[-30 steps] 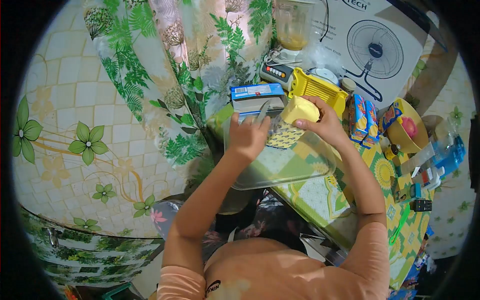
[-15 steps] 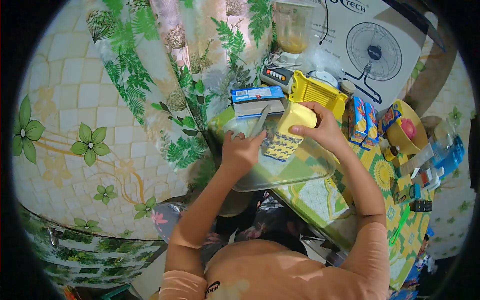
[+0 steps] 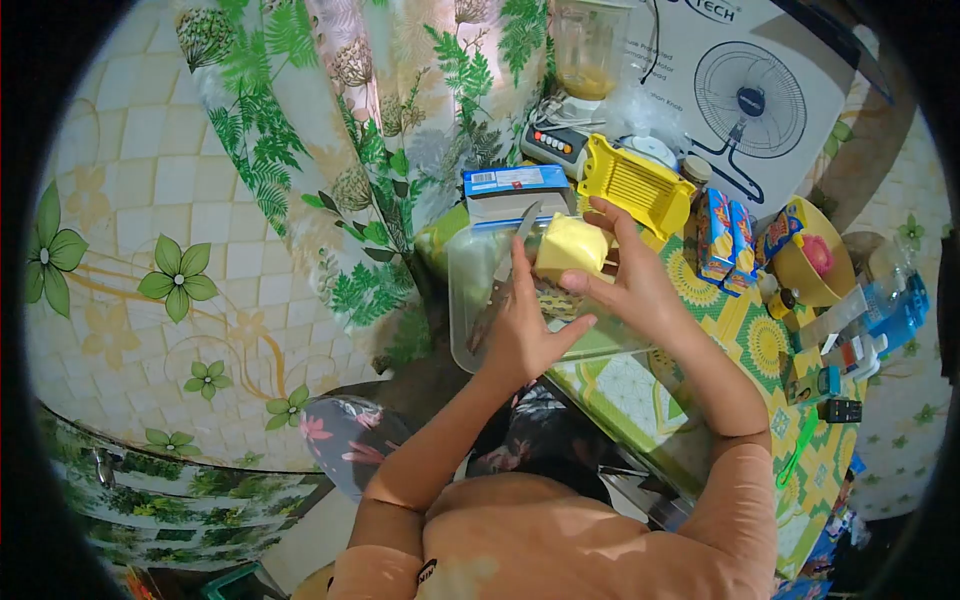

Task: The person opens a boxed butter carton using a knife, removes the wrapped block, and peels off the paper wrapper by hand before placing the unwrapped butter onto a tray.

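My right hand point(image 3: 640, 285) grips a smooth yellow block point(image 3: 572, 245), cheese or butter by its look, with the thumb in front and the fingers on the far right side. A printed yellow wrapper point(image 3: 565, 304) covers its lower part. My left hand point(image 3: 530, 325) is open at the block's left, fingers stretched up and thumb spread; whether it touches the block is unclear. Just behind its fingertips a knife blade point(image 3: 531, 216) points up, its handle hidden. Below both hands is a clear plastic container point(image 3: 460, 335).
Behind the container lies an opened blue box point(image 3: 515, 182). A yellow slotted plastic tray point(image 3: 638, 185), a blender point(image 3: 588, 60), small blue boxes point(image 3: 714, 235) and a yellow bowl point(image 3: 832, 283) stand on the patterned tablecloth point(image 3: 720, 330). A fan carton point(image 3: 700, 30) leans behind.
My left hand has turned and opened, its fingers now pointing up and thumb spread. The block has tilted and moved lower; its wrapped part is now mostly hidden behind my hands.
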Motion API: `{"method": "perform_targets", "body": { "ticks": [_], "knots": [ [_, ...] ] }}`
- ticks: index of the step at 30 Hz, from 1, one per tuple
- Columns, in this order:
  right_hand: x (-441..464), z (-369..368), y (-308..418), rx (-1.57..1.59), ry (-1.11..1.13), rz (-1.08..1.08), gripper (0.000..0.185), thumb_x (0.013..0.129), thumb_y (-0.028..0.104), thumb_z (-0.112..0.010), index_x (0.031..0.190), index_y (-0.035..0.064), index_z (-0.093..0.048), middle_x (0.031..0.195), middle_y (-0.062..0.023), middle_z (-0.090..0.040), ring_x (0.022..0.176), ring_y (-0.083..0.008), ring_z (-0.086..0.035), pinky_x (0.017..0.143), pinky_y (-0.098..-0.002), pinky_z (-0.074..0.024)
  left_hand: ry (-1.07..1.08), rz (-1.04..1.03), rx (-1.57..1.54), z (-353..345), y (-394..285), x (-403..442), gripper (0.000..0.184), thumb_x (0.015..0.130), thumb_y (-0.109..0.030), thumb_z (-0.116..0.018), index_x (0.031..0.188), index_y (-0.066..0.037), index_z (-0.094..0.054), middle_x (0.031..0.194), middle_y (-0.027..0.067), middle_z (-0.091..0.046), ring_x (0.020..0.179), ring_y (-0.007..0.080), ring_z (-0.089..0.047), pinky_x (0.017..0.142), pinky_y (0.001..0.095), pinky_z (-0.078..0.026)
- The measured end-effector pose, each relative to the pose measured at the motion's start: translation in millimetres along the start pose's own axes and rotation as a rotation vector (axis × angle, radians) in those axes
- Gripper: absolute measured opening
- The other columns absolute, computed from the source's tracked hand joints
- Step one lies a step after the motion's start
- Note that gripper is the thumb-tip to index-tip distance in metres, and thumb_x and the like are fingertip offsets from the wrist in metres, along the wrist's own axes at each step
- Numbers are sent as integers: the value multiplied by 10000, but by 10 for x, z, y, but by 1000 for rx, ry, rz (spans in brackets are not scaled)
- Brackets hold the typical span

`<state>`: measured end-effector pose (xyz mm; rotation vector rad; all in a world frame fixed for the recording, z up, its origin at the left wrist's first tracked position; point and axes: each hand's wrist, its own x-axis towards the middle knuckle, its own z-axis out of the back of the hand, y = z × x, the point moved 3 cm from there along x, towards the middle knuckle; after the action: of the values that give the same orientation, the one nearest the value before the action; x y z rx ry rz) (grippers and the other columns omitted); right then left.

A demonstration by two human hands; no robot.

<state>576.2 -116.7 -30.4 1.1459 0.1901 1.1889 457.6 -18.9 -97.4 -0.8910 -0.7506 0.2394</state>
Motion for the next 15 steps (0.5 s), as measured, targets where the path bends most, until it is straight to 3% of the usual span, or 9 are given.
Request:
{"method": "perform_targets", "body": {
  "ticks": [4, 11, 15],
  "knots": [
    [-30, 18, 30, 106, 81, -30, 811, 895, 406, -653, 1417, -67, -252, 1372, -274, -437, 1231, -345, -508, 932, -381, -487, -15, 90, -37, -26, 94, 76, 1172, 699, -171, -836, 1480, 12, 19, 1352, 260, -432, 1263, 350, -463, 1050, 406, -377],
    [71, 73, -151, 213, 197, -168, 682, 931, 333, -616, 1450, 47, -279, 1380, -197, -451, 1115, -280, -569, 856, -354, -500, 198, -58, -446, 35, 660, 265, 1039, 676, -39, -804, 1465, -99, -130, 1360, 117, -431, 1232, 213, -481, 1026, 363, -406],
    [111, 53, -470, 129, 473, -174, 716, 895, 259, -653, 1470, 81, -266, 1379, -162, -444, 1126, -274, -551, 880, -356, -488, 374, 162, -460, 180, 686, 362, 928, 652, -99, -794, 1402, -54, -248, 1274, 102, -482, 1160, 215, -521, 965, 352, -442]
  ]
}}
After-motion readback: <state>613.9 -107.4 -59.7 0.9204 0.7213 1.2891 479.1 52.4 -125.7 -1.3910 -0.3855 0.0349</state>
